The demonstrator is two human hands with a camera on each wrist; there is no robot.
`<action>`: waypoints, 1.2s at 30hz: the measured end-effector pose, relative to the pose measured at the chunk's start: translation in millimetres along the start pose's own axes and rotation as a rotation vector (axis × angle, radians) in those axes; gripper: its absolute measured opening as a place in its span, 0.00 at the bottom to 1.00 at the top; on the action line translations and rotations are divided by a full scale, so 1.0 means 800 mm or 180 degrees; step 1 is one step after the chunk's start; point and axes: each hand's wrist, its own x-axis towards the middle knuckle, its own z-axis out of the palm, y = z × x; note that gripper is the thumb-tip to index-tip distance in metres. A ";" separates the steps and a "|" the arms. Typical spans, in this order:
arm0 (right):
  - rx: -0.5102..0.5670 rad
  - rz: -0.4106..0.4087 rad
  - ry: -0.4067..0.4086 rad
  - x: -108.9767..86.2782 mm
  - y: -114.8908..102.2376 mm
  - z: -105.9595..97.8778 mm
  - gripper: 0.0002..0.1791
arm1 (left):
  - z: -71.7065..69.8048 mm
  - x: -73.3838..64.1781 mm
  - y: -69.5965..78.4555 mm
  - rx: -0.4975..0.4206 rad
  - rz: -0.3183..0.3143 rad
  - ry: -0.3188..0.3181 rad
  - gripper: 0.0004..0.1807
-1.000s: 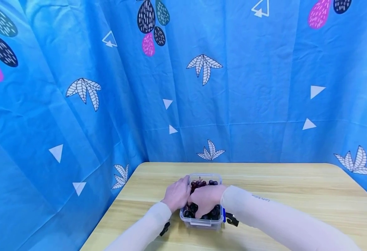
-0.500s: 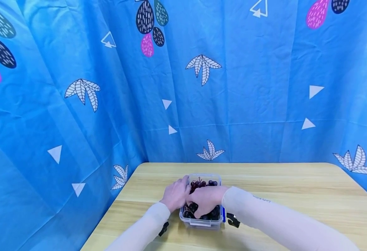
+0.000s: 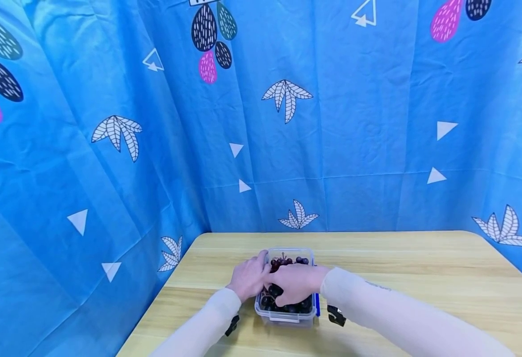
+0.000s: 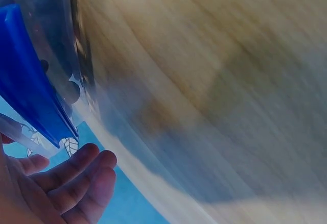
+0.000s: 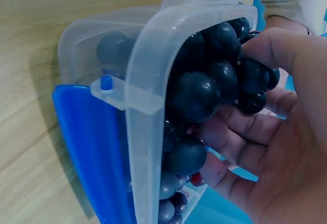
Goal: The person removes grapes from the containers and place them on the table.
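A clear plastic container with blue side latches stands on the table, filled with dark grapes. My left hand holds its left rim; in the left wrist view several fingers extend loosely outside the wall, below the latch. Over the middle of the container, my right hand grips a cluster of grapes, with the thumb on one side and the fingers curled under it. Smaller reddish grapes show at the far end. The right palm and knuckles cover part of the fruit.
The light wooden table extends to both sides and behind the container. A blue patterned curtain hangs along its back and left sides. Black straps are on both wrists.
My right hand has shifted slightly up and to the right, showing more dark grapes beneath its fingers. My left hand stays at the container's rim. The head view has tilted slightly.
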 end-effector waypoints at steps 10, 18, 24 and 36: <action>0.0080 -0.0025 0.0205 -0.011 0.003 0.004 0.19 | -0.002 -0.004 0.002 -0.0003 -0.0077 -0.0058 0.24; 0.0107 -0.0072 0.0476 -0.020 0.007 0.004 0.16 | -0.001 -0.005 0.001 0.0053 0.0035 0.0037 0.22; 0.0217 -0.0154 0.0622 -0.028 0.011 0.003 0.16 | -0.001 -0.005 0.000 0.0146 0.0082 0.0091 0.21; 0.0911 -0.0212 0.0869 -0.040 0.016 -0.001 0.20 | -0.005 -0.005 0.005 0.0065 -0.0021 -0.0008 0.22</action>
